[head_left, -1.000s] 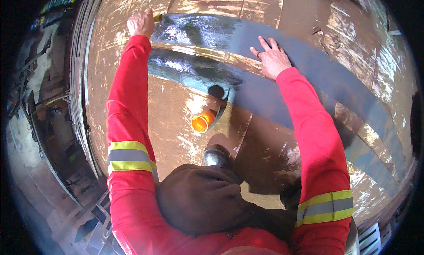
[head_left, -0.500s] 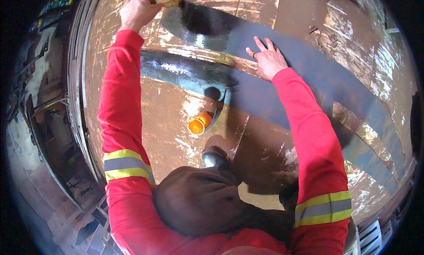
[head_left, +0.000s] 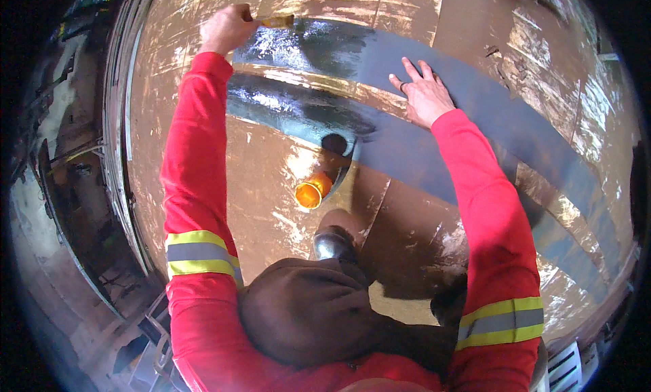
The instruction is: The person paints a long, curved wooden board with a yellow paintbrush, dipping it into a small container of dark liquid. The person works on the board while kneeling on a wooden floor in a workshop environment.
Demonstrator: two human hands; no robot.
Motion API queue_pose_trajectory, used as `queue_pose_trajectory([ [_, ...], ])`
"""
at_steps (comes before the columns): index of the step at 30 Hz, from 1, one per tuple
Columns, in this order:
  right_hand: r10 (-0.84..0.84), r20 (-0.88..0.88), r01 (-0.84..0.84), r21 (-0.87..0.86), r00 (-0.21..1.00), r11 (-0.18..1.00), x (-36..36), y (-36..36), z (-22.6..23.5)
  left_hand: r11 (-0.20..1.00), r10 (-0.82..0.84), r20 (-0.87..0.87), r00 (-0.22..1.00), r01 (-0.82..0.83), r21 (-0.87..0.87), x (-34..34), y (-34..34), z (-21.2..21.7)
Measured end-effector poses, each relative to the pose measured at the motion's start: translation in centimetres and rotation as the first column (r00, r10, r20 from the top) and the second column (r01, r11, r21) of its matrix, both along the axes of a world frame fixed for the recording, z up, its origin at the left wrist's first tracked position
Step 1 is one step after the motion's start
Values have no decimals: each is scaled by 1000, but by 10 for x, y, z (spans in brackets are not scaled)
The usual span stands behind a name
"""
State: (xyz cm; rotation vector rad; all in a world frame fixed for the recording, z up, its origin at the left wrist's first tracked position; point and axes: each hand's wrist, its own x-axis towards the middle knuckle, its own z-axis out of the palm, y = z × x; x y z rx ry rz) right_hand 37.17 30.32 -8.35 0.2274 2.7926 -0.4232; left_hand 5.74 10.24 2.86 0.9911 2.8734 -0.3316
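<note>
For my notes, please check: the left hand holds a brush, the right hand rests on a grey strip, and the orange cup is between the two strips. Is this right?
Only the orange cup is misplaced: the head view shows it near the boot, on the near side of both grey strips, not between them. The rest holds.

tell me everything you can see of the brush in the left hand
The brush is yellowish-brown with a darker tip; its material is unclear. It points rightward, one end in the grip of the left hand, which hides that end. The tip is at the far edge of the upper grey strip, by its glossy dark part; whether they touch cannot be told.
</note>
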Motion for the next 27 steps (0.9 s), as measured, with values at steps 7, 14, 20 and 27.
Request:
queue_pose_trajectory([
  [7, 5, -37, -6, -26, 999, 1000, -2, -1, -2, 968, 107, -267, 958, -162, -193, -45, -38, -29],
  [14, -18, -35, 18, 19, 999, 1000, 4, -1, -11, 994, -83, -21, 996, 84, 72, 78, 37, -12],
  [20, 12, -88, -6, 68, 996, 998, -1, -3, -9, 995, 5, -222, 975, -27, -98, 58, -10, -48],
  [27, 10, -112, 6, 144, 994, 990, 9, 4, -24, 965, -73, 254, 964, 4, 261, 181, -107, 98],
])
